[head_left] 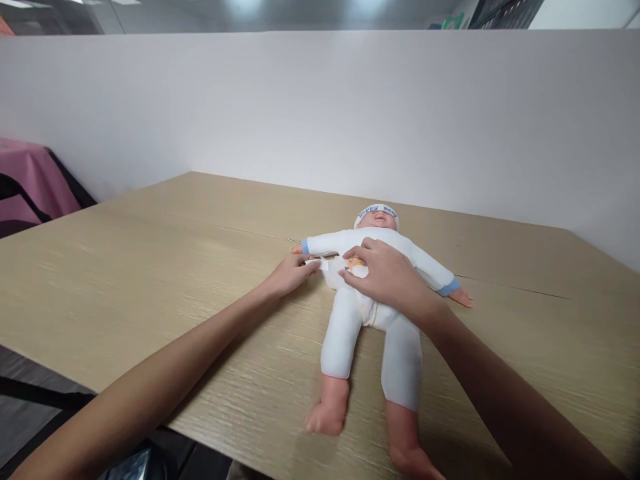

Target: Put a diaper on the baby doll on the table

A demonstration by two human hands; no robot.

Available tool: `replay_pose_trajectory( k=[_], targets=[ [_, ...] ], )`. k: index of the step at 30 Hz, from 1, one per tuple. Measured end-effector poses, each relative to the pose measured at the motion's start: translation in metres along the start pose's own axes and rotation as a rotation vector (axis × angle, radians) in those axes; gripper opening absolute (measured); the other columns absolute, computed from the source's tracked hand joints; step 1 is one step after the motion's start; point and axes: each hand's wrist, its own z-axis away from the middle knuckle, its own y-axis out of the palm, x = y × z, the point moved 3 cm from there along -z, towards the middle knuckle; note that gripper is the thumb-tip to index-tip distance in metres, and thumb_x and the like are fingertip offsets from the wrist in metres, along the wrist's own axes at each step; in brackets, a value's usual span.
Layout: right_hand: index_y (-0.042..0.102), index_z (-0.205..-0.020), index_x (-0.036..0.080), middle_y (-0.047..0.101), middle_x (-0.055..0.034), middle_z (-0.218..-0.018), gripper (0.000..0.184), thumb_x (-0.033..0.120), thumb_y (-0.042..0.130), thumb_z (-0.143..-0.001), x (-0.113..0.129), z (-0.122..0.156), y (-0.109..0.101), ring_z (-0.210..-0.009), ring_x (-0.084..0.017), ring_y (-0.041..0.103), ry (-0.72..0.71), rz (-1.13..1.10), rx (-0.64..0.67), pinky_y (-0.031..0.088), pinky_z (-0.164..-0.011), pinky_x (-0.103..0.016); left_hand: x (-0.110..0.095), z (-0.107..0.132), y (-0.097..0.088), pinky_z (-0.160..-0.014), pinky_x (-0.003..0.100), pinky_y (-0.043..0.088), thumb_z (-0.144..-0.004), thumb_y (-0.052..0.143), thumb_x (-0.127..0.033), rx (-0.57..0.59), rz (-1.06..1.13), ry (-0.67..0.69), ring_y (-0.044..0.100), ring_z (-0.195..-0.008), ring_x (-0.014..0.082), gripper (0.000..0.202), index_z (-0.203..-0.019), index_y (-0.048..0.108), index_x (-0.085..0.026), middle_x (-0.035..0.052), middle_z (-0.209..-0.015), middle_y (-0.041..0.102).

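Pinching a thin white tab (325,265) beside the waist of the white-clothed plastic baby doll (344,320), the left hand (291,275) should pull gently; the right hand (387,277), curved with thumb and fingers parted, best steadies the doll's belly as it lies face-up on the pale wood-grain table (150,267).
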Motion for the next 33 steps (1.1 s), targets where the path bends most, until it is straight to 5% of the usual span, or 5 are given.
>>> replay_pose_trajectory(
  k=[9, 16, 22, 27, 33],
  targets=[
    [0.051, -0.167, 0.018, 0.080, -0.0141, -0.130, 0.081, 0.043, 0.079, -0.095, -0.004, -0.002, -0.001, -0.114, -0.035, 0.075, 0.079, -0.153, 0.049, 0.052, -0.088, -0.040, -0.058, -0.017, 0.028, -0.068, 0.031, 0.038, -0.098, 0.065, -0.051, 0.146, 0.398, 0.168, 0.049, -0.072, 0.0164, 0.035, -0.081, 0.061, -0.021, -0.0017, -0.077, 0.056],
    [0.065, -0.152, 0.025, 0.080, -0.0040, -0.105, 0.046, 0.041, 0.057, -0.110, -0.018, -0.006, -0.004, -0.084, -0.023, 0.070, 0.115, -0.320, 0.059, 0.044, -0.073, -0.034, -0.061, -0.026, 0.048, -0.075, 0.037, 0.040, -0.114, 0.034, -0.068, 0.140, 0.503, 0.310, 0.045, -0.074, 0.0198, 0.059, -0.080, 0.053, -0.023, 0.0005, -0.076, 0.049],
    [0.070, -0.142, 0.026, 0.076, 0.0012, -0.095, 0.037, 0.035, 0.057, -0.108, -0.023, -0.007, -0.004, -0.076, -0.019, 0.064, 0.121, -0.401, 0.058, 0.042, -0.072, -0.033, -0.037, -0.025, 0.055, -0.068, 0.030, 0.039, -0.106, 0.065, -0.066, 0.006, 0.557, 0.250, 0.050, -0.074, 0.0164, 0.045, -0.115, 0.052, -0.025, -0.0035, -0.084, 0.054],
    [0.071, -0.136, 0.021, 0.068, -0.0001, -0.088, 0.037, 0.022, 0.058, -0.102, -0.028, -0.010, -0.001, -0.081, -0.022, 0.063, 0.103, -0.370, -0.047, 0.046, -0.078, -0.035, -0.034, -0.023, 0.057, -0.072, 0.028, 0.043, -0.105, 0.069, -0.051, -0.055, 0.480, 0.207, 0.052, -0.079, 0.0150, 0.034, -0.117, 0.053, -0.023, -0.0034, -0.089, 0.054],
    [0.072, -0.121, 0.023, 0.069, -0.0133, -0.125, 0.037, 0.007, 0.046, -0.099, -0.009, 0.021, -0.019, -0.107, -0.029, 0.068, -0.033, -0.292, -0.334, 0.054, -0.093, -0.044, -0.066, 0.017, 0.031, -0.073, 0.030, 0.045, -0.110, 0.061, -0.045, -0.236, 0.323, 0.257, 0.052, -0.078, 0.0153, 0.022, -0.113, 0.059, -0.023, -0.0006, -0.096, 0.059]
  ],
)
